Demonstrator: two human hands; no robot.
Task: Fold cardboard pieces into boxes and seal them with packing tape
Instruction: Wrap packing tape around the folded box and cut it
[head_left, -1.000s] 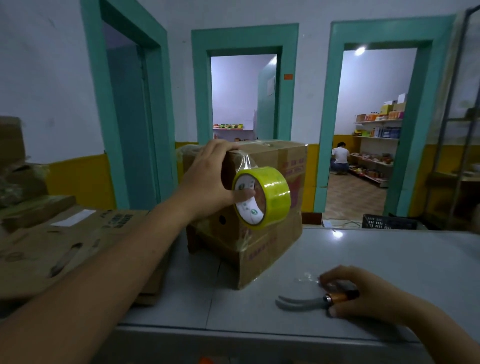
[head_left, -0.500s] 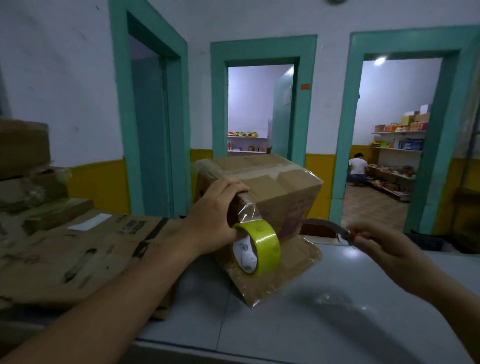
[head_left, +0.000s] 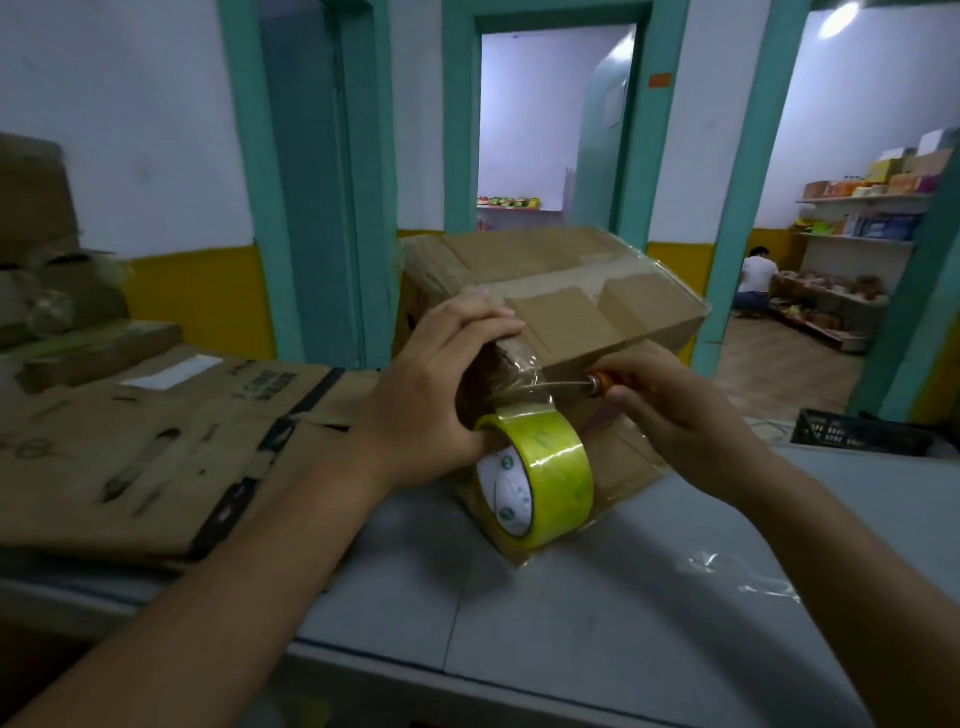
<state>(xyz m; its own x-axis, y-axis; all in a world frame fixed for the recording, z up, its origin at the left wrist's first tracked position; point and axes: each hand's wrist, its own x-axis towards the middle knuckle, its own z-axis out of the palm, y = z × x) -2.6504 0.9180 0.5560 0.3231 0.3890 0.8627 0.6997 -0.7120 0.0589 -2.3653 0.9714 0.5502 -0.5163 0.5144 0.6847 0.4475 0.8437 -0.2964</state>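
Left hand (head_left: 431, 395) reaching in from the lower left, forearm stretched diagonally over the grey table (head_left: 571, 613), fingers curled over the near top corner of the brown cardboard box (head_left: 561, 291) and thumb hooked through the core of the roll of yellowish clear packing tape (head_left: 535, 478). Roll hanging on edge just below that corner, against the box's near face, with a strip of clear tape (head_left: 514, 387) running up from it onto the cardboard. Right hand (head_left: 680, 410) coming in from the lower right, wrist bent inward, closed around the orange handle of a small blade tool (head_left: 597, 385); thin metal blade lying level across the taut strip, just right of the left fingers (actual contact with the tape too fine to judge). Box tilted, standing on its lower near edge on the table, top seam covered in glossy tape. To the left, flattened cardboard sheets (head_left: 145, 447) stacked up to the box's side. To the right and front, bare tabletop with a crumpled scrap of clear film (head_left: 737, 571) near the right forearm. Beyond, teal doorframes (head_left: 649, 130) and, well apart in the far room, a crouching person (head_left: 756, 280) beside shelves.
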